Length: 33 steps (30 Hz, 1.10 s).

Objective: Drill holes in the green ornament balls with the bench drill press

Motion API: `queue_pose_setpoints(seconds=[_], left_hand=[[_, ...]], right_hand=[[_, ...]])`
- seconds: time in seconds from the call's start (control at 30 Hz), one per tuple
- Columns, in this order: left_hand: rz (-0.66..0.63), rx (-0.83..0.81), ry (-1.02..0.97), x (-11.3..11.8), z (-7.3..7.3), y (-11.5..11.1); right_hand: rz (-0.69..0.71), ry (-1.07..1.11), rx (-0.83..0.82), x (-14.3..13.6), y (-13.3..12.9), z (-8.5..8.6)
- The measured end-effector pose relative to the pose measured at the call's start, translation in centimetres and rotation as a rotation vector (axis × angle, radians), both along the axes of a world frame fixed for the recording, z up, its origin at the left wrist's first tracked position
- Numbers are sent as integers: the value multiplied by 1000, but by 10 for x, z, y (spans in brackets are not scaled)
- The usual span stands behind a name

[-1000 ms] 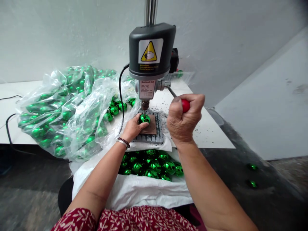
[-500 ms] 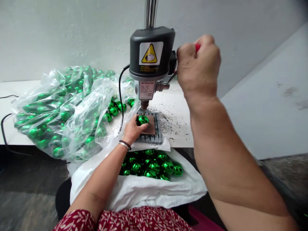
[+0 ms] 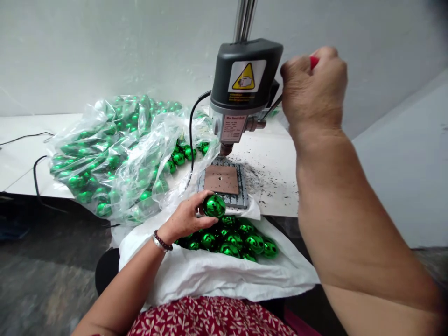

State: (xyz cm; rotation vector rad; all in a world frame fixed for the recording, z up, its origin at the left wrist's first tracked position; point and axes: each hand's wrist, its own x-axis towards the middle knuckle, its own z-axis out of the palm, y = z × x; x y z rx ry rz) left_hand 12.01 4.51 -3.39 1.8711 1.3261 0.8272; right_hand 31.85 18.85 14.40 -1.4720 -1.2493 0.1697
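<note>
A shiny green ball (image 3: 214,206) is held between the thumb and fingers of my left hand (image 3: 187,217), just in front of the drill's base plate (image 3: 241,186). My right hand (image 3: 315,91) is closed round the red-tipped lever at the right side of the bench drill (image 3: 247,74). Under the drill chuck (image 3: 226,149) lies a brown square board (image 3: 227,179) with a small hole in it. Below my left hand, several green balls (image 3: 233,240) rest in a white cloth (image 3: 217,273) over my lap.
On the left of the white table (image 3: 21,163) lies a big clear plastic bag (image 3: 105,154) full of green balls. Loose green balls (image 3: 178,158) show at its opening. A black cable (image 3: 191,135) hangs beside the drill, and dark shavings (image 3: 261,179) are scattered to its right.
My left hand has drawn the green ball off the brown board toward me, uncovering the board's hole. My right hand stays on the lever. The whole view has shifted, so things appear further right.
</note>
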Motion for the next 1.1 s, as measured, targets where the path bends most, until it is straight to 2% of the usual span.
queue_pose_setpoints(seconds=[0.07, 0.13, 0.23, 0.3, 0.33, 0.4, 0.5, 0.63, 0.7, 0.8, 0.9, 1.0, 1.1], left_hand=[[30, 0, 16, -9, 1, 0], [150, -6, 38, -19, 2, 10], [450, -11, 140, -38, 7, 44], [614, -10, 357, -53, 13, 73], [652, -14, 491, -60, 15, 87], [659, -45, 661, -71, 19, 111], [610, -121, 755, -80, 17, 133], [491, -168, 1010, -85, 7, 140], [462, -159, 1075, -87, 5, 138], [497, -71, 949, -86, 10, 129], [509, 50, 527, -79, 21, 113], [355, 15, -30, -64, 28, 94], [183, -139, -387, -42, 24, 84]], right_hand=[[-1, -3, -5, 0, 0, -1], [-14, -1, -16, -1, -2, -1], [-22, 6, -25, -2, -5, -2], [-6, 16, -1, -2, -6, -3], [5, 25, 15, -1, -6, -4], [22, 50, 60, -1, -7, -5], [25, 81, 68, -1, -8, -5], [30, 32, 72, -1, -10, -5], [37, 18, 81, 0, -11, -6], [47, 35, 95, 0, -11, -7], [57, 47, 107, 0, -10, -8], [47, 46, 95, -1, -10, -6], [29, 46, 66, -2, -10, -5]])
